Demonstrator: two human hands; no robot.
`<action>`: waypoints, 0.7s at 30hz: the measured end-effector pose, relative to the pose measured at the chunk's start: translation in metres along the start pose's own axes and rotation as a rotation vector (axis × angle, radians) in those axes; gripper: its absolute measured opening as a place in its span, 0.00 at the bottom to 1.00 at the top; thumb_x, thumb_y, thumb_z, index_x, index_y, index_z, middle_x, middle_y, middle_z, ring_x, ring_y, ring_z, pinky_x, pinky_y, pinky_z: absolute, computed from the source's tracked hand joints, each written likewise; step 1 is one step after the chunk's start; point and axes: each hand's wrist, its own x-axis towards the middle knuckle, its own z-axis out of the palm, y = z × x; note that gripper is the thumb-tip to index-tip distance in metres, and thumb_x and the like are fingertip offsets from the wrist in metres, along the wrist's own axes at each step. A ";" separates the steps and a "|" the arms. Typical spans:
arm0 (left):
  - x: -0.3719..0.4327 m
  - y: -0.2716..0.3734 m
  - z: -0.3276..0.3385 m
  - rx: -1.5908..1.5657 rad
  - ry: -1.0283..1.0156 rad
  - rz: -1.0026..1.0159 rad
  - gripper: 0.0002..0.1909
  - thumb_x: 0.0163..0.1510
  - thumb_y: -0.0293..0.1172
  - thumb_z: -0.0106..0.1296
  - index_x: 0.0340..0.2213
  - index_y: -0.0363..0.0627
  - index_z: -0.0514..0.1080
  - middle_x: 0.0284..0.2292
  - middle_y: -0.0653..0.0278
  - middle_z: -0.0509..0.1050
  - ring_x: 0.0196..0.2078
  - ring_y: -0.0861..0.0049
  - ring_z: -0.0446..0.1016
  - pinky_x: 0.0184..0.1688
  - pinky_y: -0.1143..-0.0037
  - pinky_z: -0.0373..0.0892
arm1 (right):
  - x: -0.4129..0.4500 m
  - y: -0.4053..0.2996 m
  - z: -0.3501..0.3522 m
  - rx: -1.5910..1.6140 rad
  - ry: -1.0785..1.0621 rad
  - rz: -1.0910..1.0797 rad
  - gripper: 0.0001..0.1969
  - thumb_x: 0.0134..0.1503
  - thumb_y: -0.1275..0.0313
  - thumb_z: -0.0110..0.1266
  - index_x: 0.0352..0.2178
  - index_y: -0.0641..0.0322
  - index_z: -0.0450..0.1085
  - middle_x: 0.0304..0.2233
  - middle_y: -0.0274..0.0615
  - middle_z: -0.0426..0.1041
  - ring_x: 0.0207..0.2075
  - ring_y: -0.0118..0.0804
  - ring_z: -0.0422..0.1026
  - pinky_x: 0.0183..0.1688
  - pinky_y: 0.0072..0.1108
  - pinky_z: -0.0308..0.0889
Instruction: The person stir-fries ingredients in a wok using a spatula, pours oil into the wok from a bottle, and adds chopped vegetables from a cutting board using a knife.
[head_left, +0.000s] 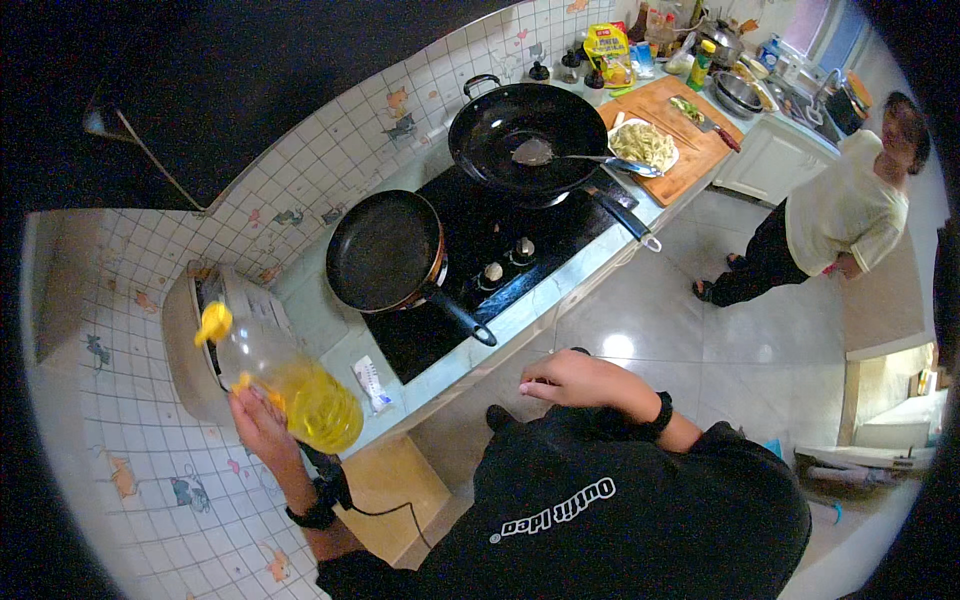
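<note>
My left hand (262, 420) grips a large clear plastic bottle of yellow cooking oil (322, 405) by its yellow handle; the bottle tilts, its yellow cap (216, 322) towards the upper left. My right hand (577, 379) is held before my torso, fingers loosely bent, with nothing seen in it. A black frying pan (384, 251) rests on the left of the black gas hob (465, 330). On the hob's right side stands a black wok (517, 112), with a metal spatula (534, 152) lying in it. Both pans look empty of food.
A wooden cutting board (660, 187) carries a bowl of pale sliced food (643, 146) and a cleaver (705, 124) with chopped greens. A small white packet (371, 384) lies at the counter's near left. Seasoning bottles line the wall. Another person (832, 202) stands at the right.
</note>
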 end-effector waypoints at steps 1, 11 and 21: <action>0.005 0.016 0.023 0.010 -0.004 0.001 0.11 0.59 0.38 0.37 0.34 0.43 0.62 0.18 0.77 0.54 0.17 0.95 0.52 0.16 0.89 0.48 | -0.008 0.008 -0.009 -0.003 0.016 0.026 0.14 0.56 0.63 0.42 0.30 0.65 0.68 0.24 0.52 0.69 0.27 0.52 0.69 0.31 0.33 0.63; 0.027 0.080 0.242 0.239 -0.607 -0.093 0.17 0.59 0.46 0.35 0.27 0.45 0.61 0.15 0.79 0.53 0.15 0.95 0.50 0.15 0.88 0.48 | -0.080 0.083 -0.123 0.104 0.253 -0.042 0.11 0.55 0.67 0.46 0.29 0.64 0.69 0.24 0.45 0.71 0.25 0.42 0.70 0.29 0.25 0.64; 0.049 0.060 0.377 0.711 -0.750 0.191 0.23 0.59 0.44 0.33 0.19 0.38 0.60 0.13 0.61 0.60 0.15 0.71 0.60 0.21 0.73 0.59 | -0.029 0.170 -0.259 -0.760 0.943 0.282 0.18 0.49 0.60 0.52 0.36 0.63 0.65 0.32 0.46 0.69 0.34 0.46 0.70 0.36 0.32 0.66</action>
